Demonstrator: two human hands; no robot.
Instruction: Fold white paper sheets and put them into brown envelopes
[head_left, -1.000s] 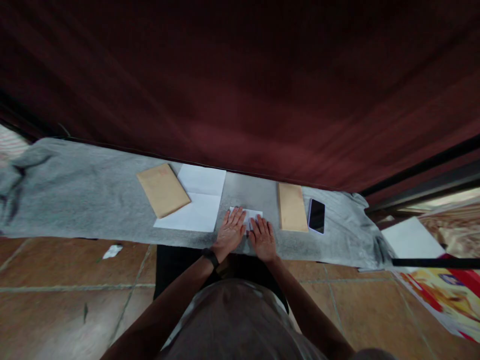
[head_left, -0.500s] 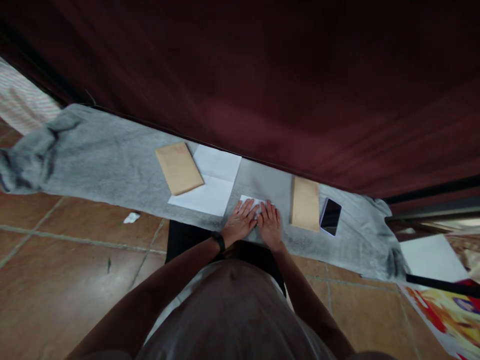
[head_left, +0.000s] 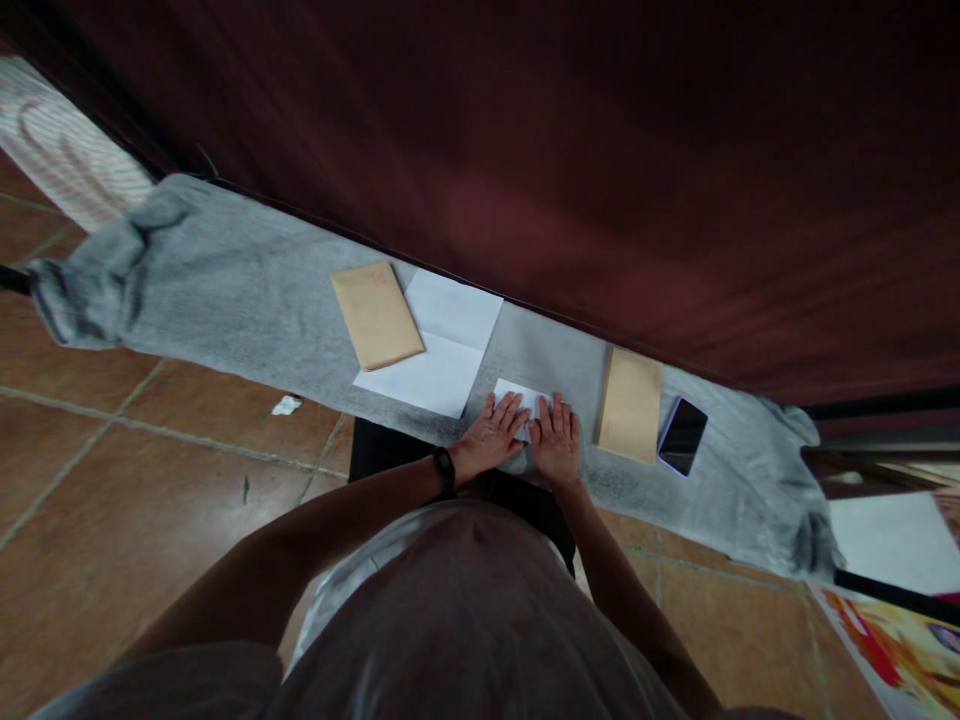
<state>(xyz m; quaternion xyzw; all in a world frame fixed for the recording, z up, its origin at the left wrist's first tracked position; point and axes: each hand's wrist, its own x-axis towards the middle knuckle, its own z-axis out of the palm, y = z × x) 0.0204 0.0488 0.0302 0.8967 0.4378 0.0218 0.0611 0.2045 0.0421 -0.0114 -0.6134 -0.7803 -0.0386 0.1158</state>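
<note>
A small white paper [head_left: 517,388] lies on the grey cloth [head_left: 247,290] close to my body, partly covered by my fingers. My left hand [head_left: 491,434] rests flat on its left part, fingers spread. On its right part lies my right hand [head_left: 555,440], palm down with the fingers a little apart. Up and to the left, a larger creased white sheet [head_left: 450,345] is spread out, and a brown envelope stack [head_left: 379,315] overlaps its left side. Another brown stack [head_left: 630,405] sits to the right of my right hand.
A phone [head_left: 682,436] with a dark screen lies right of the right brown stack. Dark red fabric [head_left: 525,200] rises along the far edge of the cloth. A white scrap [head_left: 286,405] is on the tiled floor, and a colourful printed sheet [head_left: 892,650] is at the lower right.
The view has shifted, so the items appear farther right. My hands have moved slightly apart, showing more of the small white paper between them.
</note>
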